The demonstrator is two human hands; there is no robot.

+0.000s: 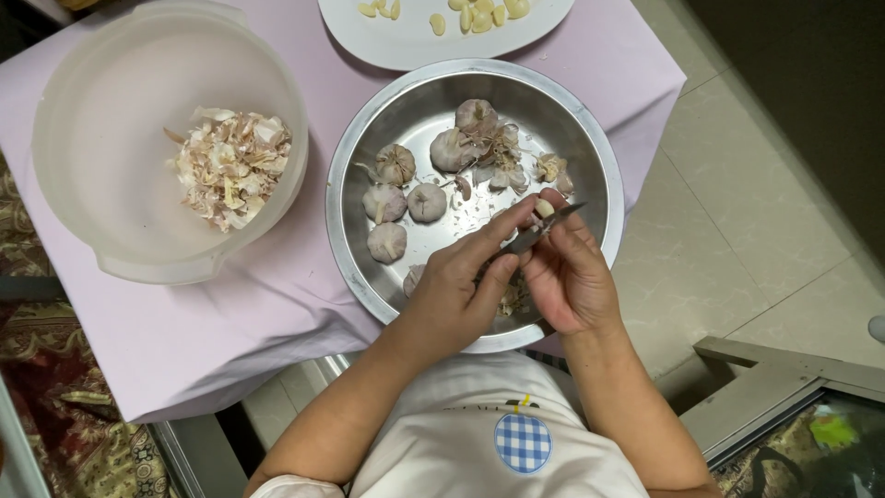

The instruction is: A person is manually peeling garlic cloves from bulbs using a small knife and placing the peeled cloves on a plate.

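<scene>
Both my hands work over a round steel bowl [369,148] that holds several whole garlic bulbs [427,202] and loose papery skins. My left hand [456,290] grips a small knife [542,229], its blade pointing right and up. My right hand [570,277] pinches a pale garlic clove [545,208] at its fingertips, and the blade rests against it. The two hands touch each other above the bowl's near right side.
A translucent plastic bowl [111,184] at the left holds a heap of garlic skins [230,166]. A white plate [415,46] with peeled cloves [479,17] lies at the far edge. All stand on a small table with a lilac cloth [230,323]; tiled floor lies to the right.
</scene>
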